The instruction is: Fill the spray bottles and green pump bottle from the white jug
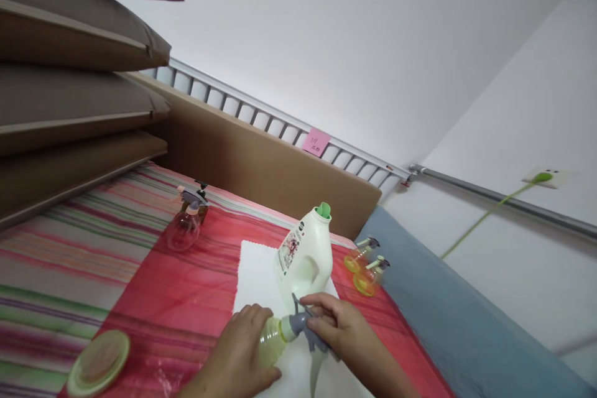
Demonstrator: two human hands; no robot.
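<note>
My left hand [242, 345] is wrapped round a small clear spray bottle [272, 339] with a yellowish tint, which lies tilted in the grip. At its pale green collar sits a grey trigger sprayer head [298, 321], and the fingers of my right hand [342, 326] close on that head. Whether the collar is screwed tight cannot be seen. Just beyond my hands, a white plastic detergent jug [317, 255] with a green spout stands on a white cloth [252, 261].
Two spray bottles with yellow liquid [366, 280] stand to the right. Further left are a clear spray bottle [184, 233] and a dark pump bottle [203, 199]. A round pale green lid [97, 364] lies at lower left. Brown cushions [79, 31] stack up on the left.
</note>
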